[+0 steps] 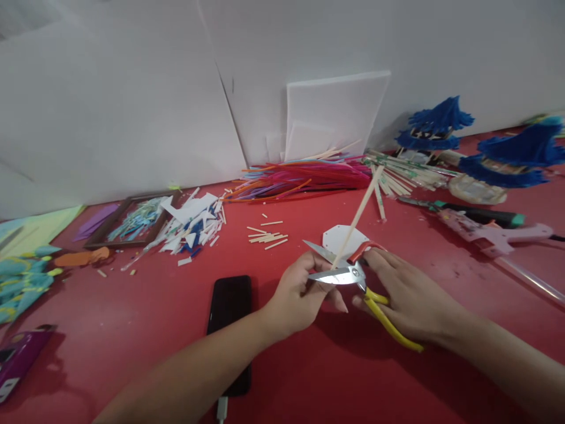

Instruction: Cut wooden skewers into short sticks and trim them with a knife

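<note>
My right hand (pixel 404 288) grips a pair of scissors (pixel 342 274) by its red and yellow handles. The blades are spread and point left. Between them passes a thin wooden stick (pixel 359 209), tilted up to the right. My left hand (pixel 300 294) pinches the stick near its lower end, which the fingers and a blade partly hide. Behind the stick a white polygon-shaped card (pixel 338 238) lies on the red table. Several short cut stick pieces (pixel 267 237) lie to the left of it.
A black phone (pixel 229 303) with a cable lies beside my left forearm. Farther back are colourful pipe cleaners (pixel 304 179), wrapped sticks (pixel 406 171) and paper scraps (pixel 198 221). A pink glue gun (pixel 494 232) and blue-roofed models (pixel 516 153) stand at right. A brown frame (pixel 99 238) is at left.
</note>
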{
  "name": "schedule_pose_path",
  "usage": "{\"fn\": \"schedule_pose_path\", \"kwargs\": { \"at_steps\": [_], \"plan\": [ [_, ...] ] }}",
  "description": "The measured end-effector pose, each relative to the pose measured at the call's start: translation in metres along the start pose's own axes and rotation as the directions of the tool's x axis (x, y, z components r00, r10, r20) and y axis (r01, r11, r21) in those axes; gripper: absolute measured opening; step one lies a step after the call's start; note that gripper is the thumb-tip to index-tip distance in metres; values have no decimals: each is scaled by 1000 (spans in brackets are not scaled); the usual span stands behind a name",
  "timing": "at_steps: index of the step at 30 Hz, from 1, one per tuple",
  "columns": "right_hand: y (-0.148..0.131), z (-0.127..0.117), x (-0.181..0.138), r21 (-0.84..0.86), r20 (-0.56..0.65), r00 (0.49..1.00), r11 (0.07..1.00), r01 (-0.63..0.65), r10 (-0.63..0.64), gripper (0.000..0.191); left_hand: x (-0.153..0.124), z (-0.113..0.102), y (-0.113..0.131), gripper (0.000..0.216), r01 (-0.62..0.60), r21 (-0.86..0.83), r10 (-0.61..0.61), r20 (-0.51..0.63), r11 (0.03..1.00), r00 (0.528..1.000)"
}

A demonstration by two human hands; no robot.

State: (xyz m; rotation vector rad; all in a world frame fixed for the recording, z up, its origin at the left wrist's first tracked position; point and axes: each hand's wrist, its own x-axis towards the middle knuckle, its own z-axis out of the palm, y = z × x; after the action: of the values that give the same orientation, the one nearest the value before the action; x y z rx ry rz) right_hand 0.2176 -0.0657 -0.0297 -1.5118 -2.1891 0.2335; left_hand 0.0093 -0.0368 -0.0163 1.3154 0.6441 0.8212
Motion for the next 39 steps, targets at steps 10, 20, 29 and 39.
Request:
{"fn": "schedule_pose_path", "kwargs": {
  "at_steps": [10,20,29,39],
  "plan": [
    [2,-6,4,3,39,999,999,34,-34,40,5,-5,-1,46,-58,-61,53,-88,996,995],
    [18,-35,8,-229,-130,925,896,-379,358,43,13,-17,4,38,-76,81,100,-352,994,931],
    [61,-40,4,-333,-226,909,849,-410,350,27,-2,-9,7,18,-84,690,199,-89,719,976],
    [-11,-26,2,-242,-396,794,887,395,-461,20,-4,-3,8,20,-214,969,-16,218,120,976]
  ]
}}
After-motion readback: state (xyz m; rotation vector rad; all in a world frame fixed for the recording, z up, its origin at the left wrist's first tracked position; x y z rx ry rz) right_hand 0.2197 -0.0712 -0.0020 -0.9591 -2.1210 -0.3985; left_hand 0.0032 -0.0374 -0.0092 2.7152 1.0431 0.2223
